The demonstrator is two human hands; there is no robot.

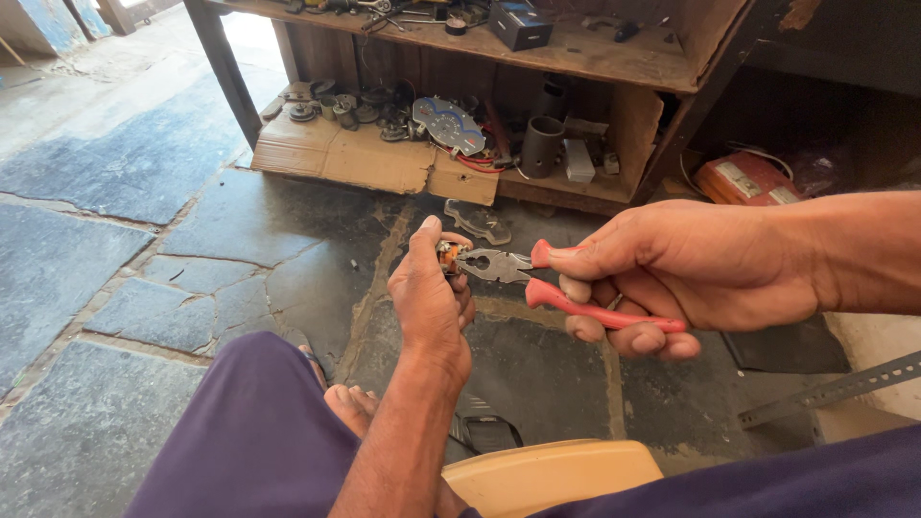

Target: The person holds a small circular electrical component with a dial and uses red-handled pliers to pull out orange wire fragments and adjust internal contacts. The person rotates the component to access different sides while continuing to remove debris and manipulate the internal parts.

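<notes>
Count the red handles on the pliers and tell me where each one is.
2. The upper handle pokes out above the right hand's index finger; the lower handle runs under its fingers. Both are partly hidden by that hand's grip.

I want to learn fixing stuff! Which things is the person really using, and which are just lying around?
In use:
left hand pinching a small orange part
right hand squeezing red-handled pliers onto that part

Lying about:
round dial plate
dark tube
torn cardboard
black box
perforated metal strip

Wooden shelf (595, 58), cardboard (365, 158), red box (748, 180).
</notes>
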